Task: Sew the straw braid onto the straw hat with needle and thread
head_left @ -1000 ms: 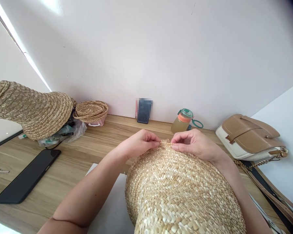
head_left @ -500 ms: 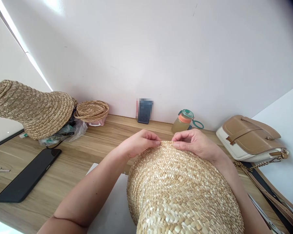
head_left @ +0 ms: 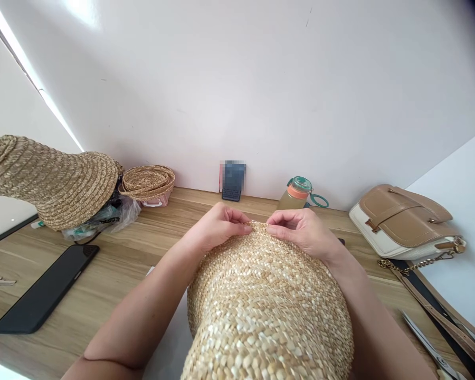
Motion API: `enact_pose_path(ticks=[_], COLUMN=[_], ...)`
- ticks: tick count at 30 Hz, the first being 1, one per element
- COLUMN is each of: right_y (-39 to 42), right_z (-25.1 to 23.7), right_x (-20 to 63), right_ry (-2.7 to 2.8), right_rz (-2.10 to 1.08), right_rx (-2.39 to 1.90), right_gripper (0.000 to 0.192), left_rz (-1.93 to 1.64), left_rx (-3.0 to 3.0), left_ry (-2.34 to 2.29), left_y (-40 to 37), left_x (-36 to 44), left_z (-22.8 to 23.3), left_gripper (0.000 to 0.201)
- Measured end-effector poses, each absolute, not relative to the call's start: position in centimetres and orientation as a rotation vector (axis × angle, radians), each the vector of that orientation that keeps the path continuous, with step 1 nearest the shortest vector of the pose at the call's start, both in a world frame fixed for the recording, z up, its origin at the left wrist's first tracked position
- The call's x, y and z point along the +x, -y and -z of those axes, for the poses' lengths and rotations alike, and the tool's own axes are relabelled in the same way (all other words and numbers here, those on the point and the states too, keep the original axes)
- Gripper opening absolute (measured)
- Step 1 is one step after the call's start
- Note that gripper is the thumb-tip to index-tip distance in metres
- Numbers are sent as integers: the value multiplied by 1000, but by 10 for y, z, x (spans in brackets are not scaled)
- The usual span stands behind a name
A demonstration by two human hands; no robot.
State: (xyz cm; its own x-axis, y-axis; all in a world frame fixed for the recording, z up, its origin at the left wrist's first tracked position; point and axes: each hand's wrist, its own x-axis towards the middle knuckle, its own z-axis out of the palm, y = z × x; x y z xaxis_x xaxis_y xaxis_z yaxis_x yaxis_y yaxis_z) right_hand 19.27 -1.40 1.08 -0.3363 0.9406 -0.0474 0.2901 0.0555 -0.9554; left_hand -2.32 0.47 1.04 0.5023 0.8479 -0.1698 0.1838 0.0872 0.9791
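**Both hands pinched on the far rim of the pale woven straw hat**

We record the scene from left to right. At the far left a darker brown coiled-straw hat (head_left: 51,179) sits on a heap of clear plastic bags (head_left: 103,216), with a black flat phone (head_left: 43,289) lying face up on the light wood-grain desk (head_left: 114,264) below it. Just beside the heap is a small shallow coil of braided straw (head_left: 147,182).

The left hand (head_left: 217,226) comes next. Its fingers are closed together, thumb against forefinger, on the far edge of the pale woven straw hat (head_left: 261,295). That hat lies at the centre of the desk, directly in front of the person, with its near part running out of the bottom of the picture. The right hand (head_left: 301,232) mirrors the left: its fingers are likewise pinched shut on the same edge, close beside the left hand's fingertips but not touching them. We cannot tell whether a loose strand or a needle lies between the two pinches; the detail is too small.

In our judgement, the work goes best with both pinches kept close together, so that the braid between them stays taut and flat. We would hold firmly but lightly, since dry straw is likely to crack under a hard squeeze.

Further right, near the wall, stands a small clear bottle with an orange and green lid (head_left: 298,192). A tan and white leather handbag (head_left: 404,221) occupies the right end of the desk, and metal scissors (head_left: 427,343) lie at the lower right corner.
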Motion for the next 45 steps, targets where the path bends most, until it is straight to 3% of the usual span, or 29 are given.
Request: enact_pose_path(ticks=[11,39,45], right_y=[12,15,13], right_z=[-7,-14,-16], right_x=[190,205,206], right_ry=[1891,1834,1766], right_rz=[-1318,-1167,-1124], right_rx=[-1275,-1296,-1264], right_gripper=[25,23,38], left_rz=[-512,-602,-610], left_rx=[1753,1601,1542], left_ry=[-993,-1020,-985], left_y=[-5,2,2], left_x=[-17,-7,-6], left_z=[-8,-7,-6], left_gripper=[29,31,31])
